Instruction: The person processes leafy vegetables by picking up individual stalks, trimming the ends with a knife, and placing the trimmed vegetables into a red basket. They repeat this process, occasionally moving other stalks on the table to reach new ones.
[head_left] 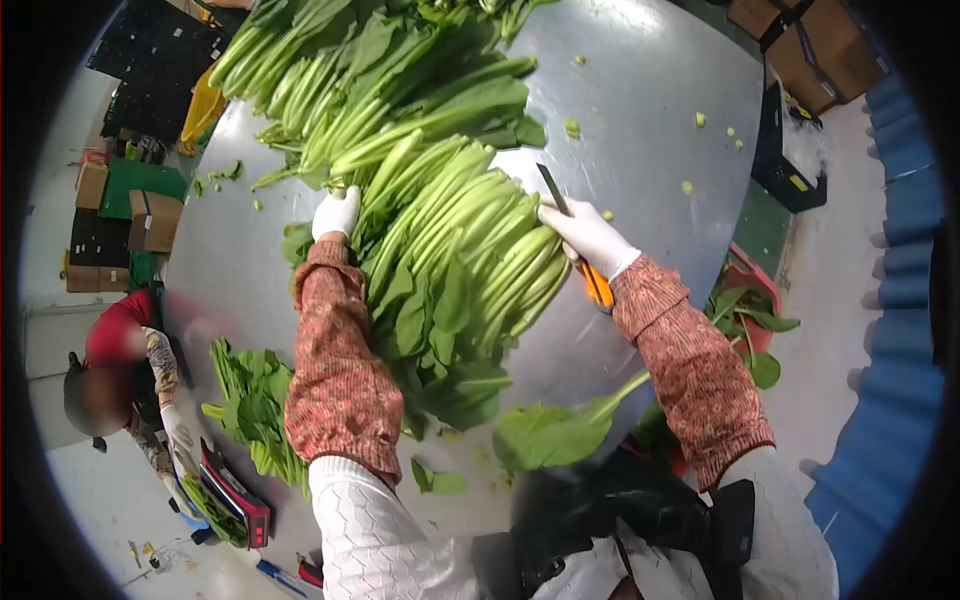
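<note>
My left hand point(337, 212), in a white glove, is closed round the stem ends of some leafy greens at the left edge of the pile. In my gloved right hand point(588, 235) is a knife with an orange handle point(597, 286) and a dark blade point(553, 188) pointing up and away. That hand is beside the cut stem ends of a row of leafy greens point(470, 240), whose leaves hang toward me. More greens point(370, 80) are heaped beyond, at the top of the table.
A metal table point(640, 110) carries small green scraps. At the left a person point(130, 350) works by a red-edged scale point(235, 490) and another bunch of greens point(255, 405). A red basket point(755, 285) holds leaves at the right; a black crate point(785, 150) stands beyond.
</note>
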